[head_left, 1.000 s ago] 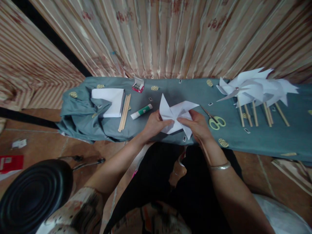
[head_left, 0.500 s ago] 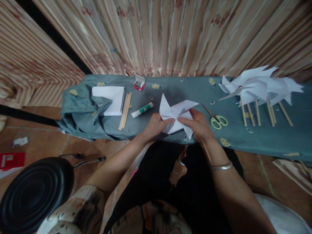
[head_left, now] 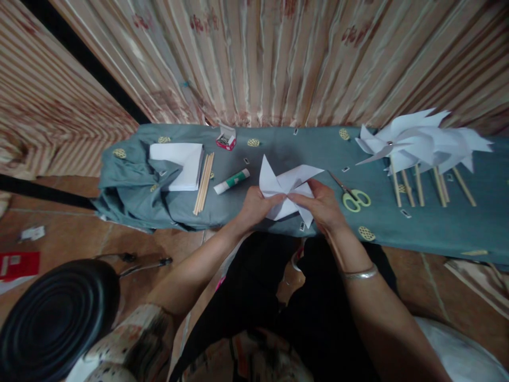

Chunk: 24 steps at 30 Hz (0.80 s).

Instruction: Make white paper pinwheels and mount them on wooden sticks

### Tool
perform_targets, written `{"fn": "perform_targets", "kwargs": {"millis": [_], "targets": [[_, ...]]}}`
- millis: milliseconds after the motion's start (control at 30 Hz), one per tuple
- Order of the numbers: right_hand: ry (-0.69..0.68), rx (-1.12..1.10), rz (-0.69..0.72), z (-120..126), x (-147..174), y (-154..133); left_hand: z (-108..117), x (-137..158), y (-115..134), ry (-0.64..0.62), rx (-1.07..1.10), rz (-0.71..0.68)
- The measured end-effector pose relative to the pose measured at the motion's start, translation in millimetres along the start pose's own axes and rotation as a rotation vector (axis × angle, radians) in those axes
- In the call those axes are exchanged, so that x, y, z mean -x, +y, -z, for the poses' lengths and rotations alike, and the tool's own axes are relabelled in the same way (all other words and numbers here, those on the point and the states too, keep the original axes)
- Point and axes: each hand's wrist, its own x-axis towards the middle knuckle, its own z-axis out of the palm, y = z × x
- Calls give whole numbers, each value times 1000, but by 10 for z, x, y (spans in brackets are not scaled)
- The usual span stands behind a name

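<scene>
Here, one pinwheel (head_left: pixel 293 181) in the grip of left hand (head_left: pixel 256 207) and right hand (head_left: pixel 325 205), one glue stick (head_left: pixel 231 181) nearby

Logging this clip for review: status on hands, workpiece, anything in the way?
Left hand and right hand: both gripping paper pinwheel, thumbs near its centre. Scissors right, glue stick left, neither in the way.

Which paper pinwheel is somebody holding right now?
The lone pinwheel pinched between the left hand and right hand. The other pinwheels lie bunched farther right, untouched, with wooden sticks poking out.
</scene>
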Motion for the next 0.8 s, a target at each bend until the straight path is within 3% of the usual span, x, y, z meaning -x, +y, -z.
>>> {"fn": "perform_targets", "kwargs": {"millis": [300,600,800], "targets": [[4,1,53,-7,-5,-24,-24,-10,97,83,53,21],[163,-223,-8,64,-58,-55,67,26,135,210,244,67],[160,-344,12,-36,-145,-132,214,221,175,264,303,118]]}}
